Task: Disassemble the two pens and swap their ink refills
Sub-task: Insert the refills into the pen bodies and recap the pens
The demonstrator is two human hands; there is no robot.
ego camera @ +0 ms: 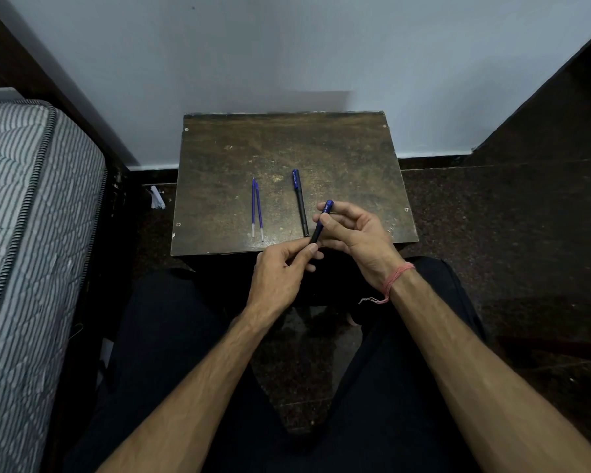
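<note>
Two thin blue ink refills (257, 209) lie side by side on the worn brown table (338, 158), left of centre. A pen (300, 203) with a blue top and black body rests on the table to their right. Both hands hold a second blue and black pen (322, 221) tilted over the table's front edge. My left hand (280, 271) pinches its lower black end. My right hand (352, 230) grips its upper blue part between thumb and fingers.
A striped mattress (24, 233) stands close on the left. A pale wall (287, 52) rises behind the table. A scrap of white paper (157, 198) lies on the dark floor left of the table. A red thread (394, 279) circles my right wrist.
</note>
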